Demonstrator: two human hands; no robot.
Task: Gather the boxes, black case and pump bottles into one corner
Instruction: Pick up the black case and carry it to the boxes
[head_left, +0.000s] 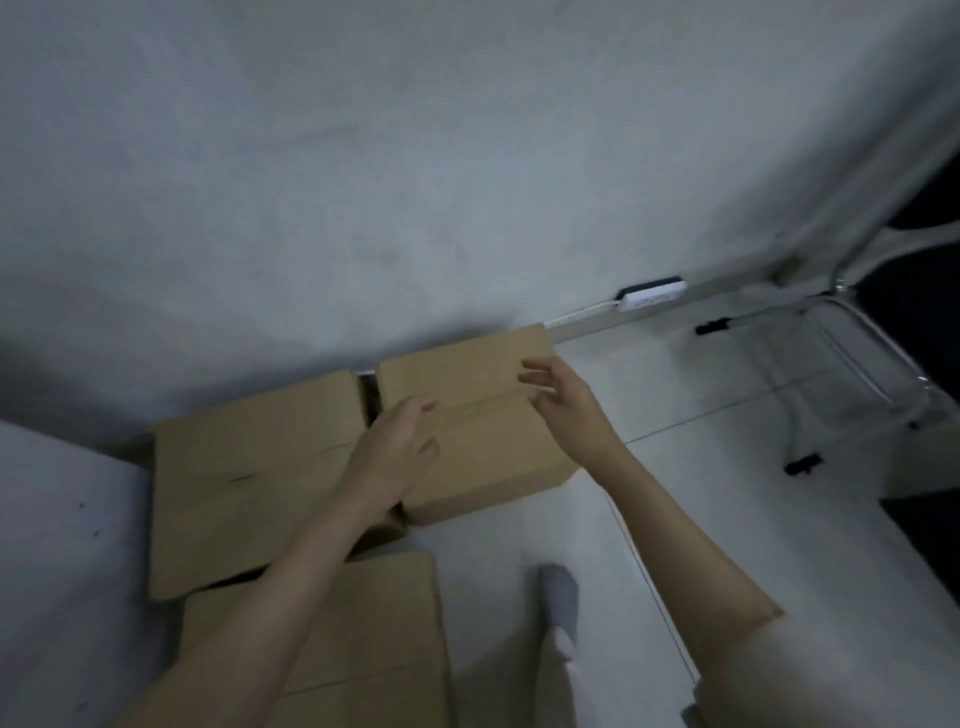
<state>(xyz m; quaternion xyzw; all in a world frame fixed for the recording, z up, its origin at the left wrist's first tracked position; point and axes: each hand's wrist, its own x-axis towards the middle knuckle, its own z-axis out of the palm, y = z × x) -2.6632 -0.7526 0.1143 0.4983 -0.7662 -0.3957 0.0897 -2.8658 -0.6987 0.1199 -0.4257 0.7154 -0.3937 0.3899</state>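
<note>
With left hand (397, 447) and right hand (563, 397) both spread, holding nothing, over the box (467, 441) between them, grip its 2 opposite sides evenly.

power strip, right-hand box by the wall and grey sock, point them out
power strip (650, 296), head view, its white top face
right-hand box (467, 374), head view, bare top near the wall
grey sock (560, 600), head view, mid-foot

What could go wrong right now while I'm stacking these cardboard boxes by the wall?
Both hands, left and right, are open above the right box, so nothing is gripped. Its far corner sits close to the white cable of the power strip; pushing it further might pinch that cable. Your socked foot stands near the nearest box, a possible trip.
</note>
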